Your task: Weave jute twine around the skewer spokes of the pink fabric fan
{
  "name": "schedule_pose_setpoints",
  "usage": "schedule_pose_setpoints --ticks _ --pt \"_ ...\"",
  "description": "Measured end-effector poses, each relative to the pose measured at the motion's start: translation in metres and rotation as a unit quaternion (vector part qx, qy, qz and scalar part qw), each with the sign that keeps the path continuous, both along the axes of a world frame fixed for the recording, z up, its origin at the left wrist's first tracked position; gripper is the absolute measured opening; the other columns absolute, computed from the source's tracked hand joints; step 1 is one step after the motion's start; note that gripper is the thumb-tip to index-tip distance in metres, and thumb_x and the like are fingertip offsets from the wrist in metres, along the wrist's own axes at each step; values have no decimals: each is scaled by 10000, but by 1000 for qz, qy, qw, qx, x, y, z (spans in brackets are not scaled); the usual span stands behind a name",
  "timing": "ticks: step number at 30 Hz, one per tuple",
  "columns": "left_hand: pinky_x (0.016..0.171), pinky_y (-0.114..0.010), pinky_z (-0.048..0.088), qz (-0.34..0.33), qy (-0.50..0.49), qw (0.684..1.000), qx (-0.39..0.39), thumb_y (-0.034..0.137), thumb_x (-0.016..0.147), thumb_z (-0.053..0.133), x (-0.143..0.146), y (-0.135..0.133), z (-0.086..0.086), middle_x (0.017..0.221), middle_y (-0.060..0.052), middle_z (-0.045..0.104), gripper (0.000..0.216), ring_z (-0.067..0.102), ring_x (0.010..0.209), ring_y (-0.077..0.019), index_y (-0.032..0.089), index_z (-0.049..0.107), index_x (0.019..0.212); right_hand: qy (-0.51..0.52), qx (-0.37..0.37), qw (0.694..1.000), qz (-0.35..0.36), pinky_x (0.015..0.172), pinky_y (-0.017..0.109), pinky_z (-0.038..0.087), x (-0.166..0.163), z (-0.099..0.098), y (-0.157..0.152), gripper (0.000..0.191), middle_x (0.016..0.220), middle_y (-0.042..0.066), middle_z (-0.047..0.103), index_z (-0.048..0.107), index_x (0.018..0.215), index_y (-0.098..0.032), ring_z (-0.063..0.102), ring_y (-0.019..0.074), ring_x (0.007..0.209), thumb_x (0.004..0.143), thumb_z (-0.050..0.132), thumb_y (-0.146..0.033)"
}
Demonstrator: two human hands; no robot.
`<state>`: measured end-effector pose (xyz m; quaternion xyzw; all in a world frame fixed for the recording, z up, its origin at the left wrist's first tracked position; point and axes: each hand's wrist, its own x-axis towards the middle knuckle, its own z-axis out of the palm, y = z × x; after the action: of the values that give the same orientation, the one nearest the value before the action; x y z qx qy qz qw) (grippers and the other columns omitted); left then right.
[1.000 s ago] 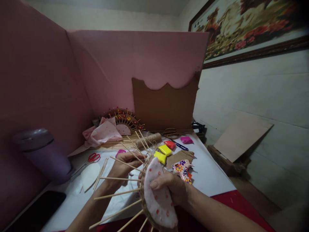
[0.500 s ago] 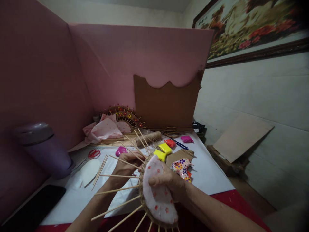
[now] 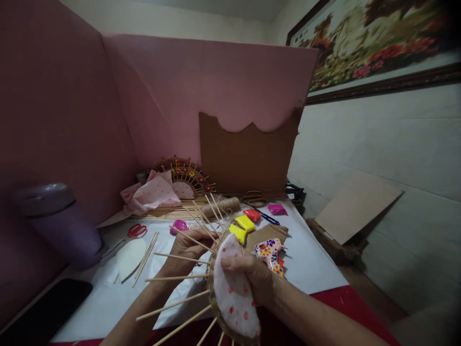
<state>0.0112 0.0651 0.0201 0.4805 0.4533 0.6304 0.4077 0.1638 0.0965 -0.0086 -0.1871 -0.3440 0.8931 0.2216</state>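
Observation:
A half-round piece [image 3: 236,293] covered in white cloth with red flower prints has a brown twine-woven rim [image 3: 212,298]. Thin wooden sticks [image 3: 176,278] fan out from that rim to the left and downward. My right hand [image 3: 257,276] grips the piece from the right, thumb flat on the cloth. At the upper left of the rim, among the sticks, the fingers of my left hand [image 3: 196,242] are bent and closed. What they pinch is hidden. Loose twine strands [image 3: 226,222] curl just above, near a roll of twine [image 3: 225,206].
Beyond lie yellow packets [image 3: 245,223], a red packet [image 3: 252,215], a blue cutter [image 3: 268,217] and a flowered glue gun [image 3: 269,252]. Red-handled scissors [image 3: 137,230], a purple bottle [image 3: 65,230] and a black phone [image 3: 50,307] are at left. A decorated fan [image 3: 187,175] stands behind.
The half-round piece has turned and shifted slightly in my right hand, its sticks tilting upward a little. My left hand stays at the rim. The whole view has shifted slightly.

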Motion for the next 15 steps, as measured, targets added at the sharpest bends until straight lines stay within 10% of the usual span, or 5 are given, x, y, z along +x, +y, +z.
schedule_pose_setpoints --ticks 15 --pt "550 -257 460 -9 45 999 -12 207 585 729 -8 5 -13 614 -33 640 103 577 573 -159 137 677 641 -2 50 999 10 529 253 422 -1 4 -1 328 599 6 617 568 773 -125 551 116 500 513 752 -204"
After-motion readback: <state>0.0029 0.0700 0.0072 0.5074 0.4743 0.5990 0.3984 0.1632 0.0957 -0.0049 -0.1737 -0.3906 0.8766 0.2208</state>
